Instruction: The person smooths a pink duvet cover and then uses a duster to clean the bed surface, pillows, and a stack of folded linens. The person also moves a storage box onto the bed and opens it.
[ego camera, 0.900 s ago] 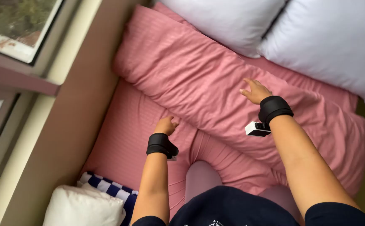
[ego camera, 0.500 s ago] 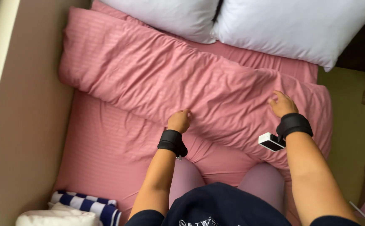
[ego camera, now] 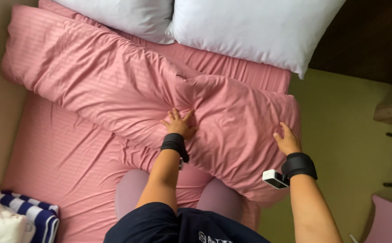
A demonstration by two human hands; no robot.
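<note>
Pink duvet (ego camera: 115,85) lengthwise across bed, under L hand (ego camera: 180,125) & R hand (ego camera: 288,141).

Both arms stretched forward, palms down.
Left hand (ego camera: 179,124) spreads its fingers flat; right hand (ego camera: 288,140) lies open, wrist banded.

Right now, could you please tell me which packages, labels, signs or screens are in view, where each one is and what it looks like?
No packages, signs or screens in view.
Printed mark: on the dark navy shirt at the bottom edge, small, white, partly cut off.
Small device: on the black band at the right hand's wrist, boxy, white with a dark face; whether that is a screen is unclear.
</note>
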